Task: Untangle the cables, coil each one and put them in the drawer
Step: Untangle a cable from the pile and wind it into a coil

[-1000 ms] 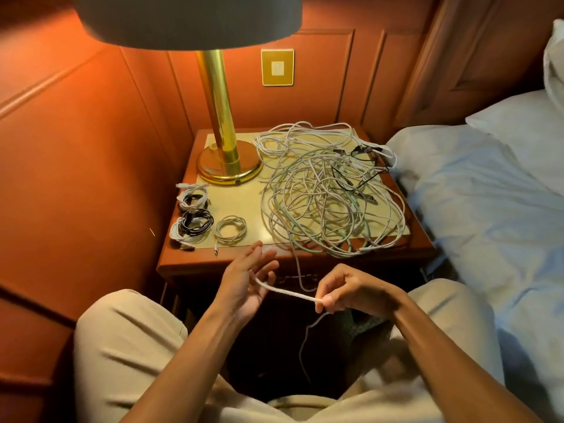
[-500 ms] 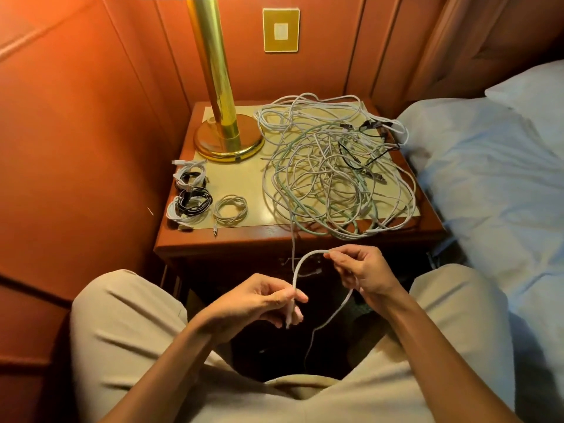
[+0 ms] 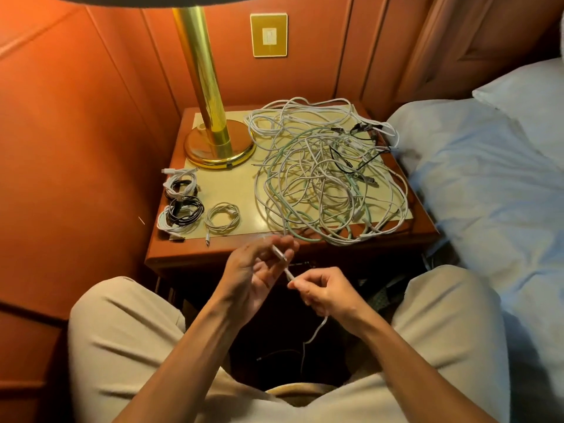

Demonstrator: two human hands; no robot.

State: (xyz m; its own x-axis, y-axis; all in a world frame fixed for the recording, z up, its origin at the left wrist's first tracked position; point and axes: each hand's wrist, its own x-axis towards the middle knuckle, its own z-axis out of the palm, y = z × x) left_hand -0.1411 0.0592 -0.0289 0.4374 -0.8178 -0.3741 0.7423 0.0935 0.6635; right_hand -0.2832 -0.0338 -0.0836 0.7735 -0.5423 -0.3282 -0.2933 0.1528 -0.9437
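Right hand pinches the white cable at thumb and forefinger, low centre of frame; the slack drops between the knees. Left hand has its fingers loosely curled round the cable's end, which lies across them, I think to start a loop for coiling. Main tangle of cables sits centre-right on the nightstand, one strand trailing over the front edge. Three finished coils are parked left of centre, beside the brass lamp base, likely staged for the drawer, which I can't see.
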